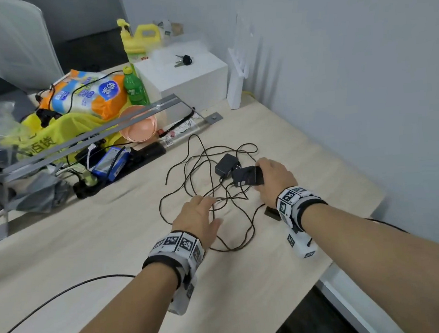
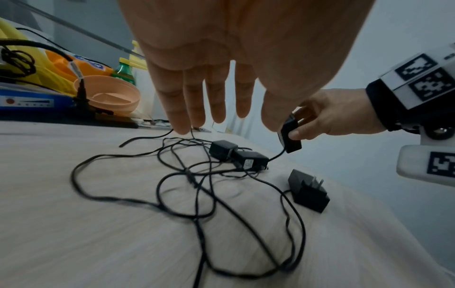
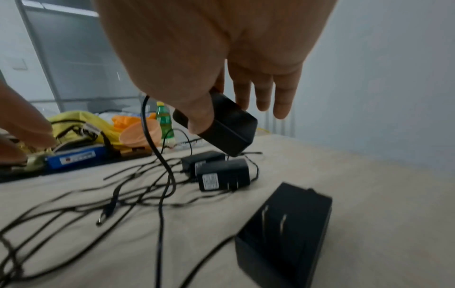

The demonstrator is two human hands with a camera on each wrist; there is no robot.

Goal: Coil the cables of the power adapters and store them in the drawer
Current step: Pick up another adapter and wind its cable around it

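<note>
Left hand (image 1: 200, 217) fingers spread over cables (image 1: 215, 193); right hand (image 1: 274, 180) fingers pinch blk adapter (image 3: 226, 124).

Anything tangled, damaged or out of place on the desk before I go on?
Yes: the thin black cables lie in one crossed, overlapping tangle on the pale wooden desk, none coiled. The right hand holds one black power adapter lifted off the desk; the left hand hovers open. No damage shows.

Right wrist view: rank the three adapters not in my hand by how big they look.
1. Nearest adapter, prongs up: largest, though closeness inflates it.
2. Labelled adapter.
3. Adapter behind it: smallest, partly hidden, so true size is unsure.
</note>
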